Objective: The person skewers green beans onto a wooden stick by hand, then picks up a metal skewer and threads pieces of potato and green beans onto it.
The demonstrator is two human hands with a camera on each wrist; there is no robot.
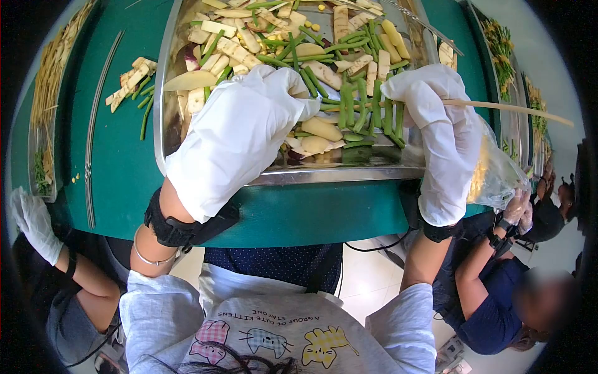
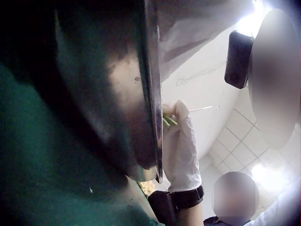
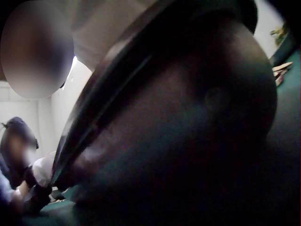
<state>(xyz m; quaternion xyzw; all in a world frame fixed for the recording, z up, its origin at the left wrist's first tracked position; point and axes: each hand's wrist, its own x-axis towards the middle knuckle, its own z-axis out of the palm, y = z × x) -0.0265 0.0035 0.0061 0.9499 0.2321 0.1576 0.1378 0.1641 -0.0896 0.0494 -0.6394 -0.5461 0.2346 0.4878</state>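
- Left hand [image 1: 243, 124]: fingers curled; cannot tell what they hold.
- Threaded green bean pieces [image 1: 388, 117], at the right hand [image 1: 445, 128]'s nine o'clock, over the metal tray [image 1: 336, 176]: probably light, splittable.
- The right hand pinches the bamboo skewer [image 1: 511, 110], bare end toward three o'clock: likely stiff; grip there.

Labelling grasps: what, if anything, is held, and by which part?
Right white-gloved hand: thin pale wooden skewer, gripped just behind its short green bean pieces. Left white-gloved hand: cannot tell.
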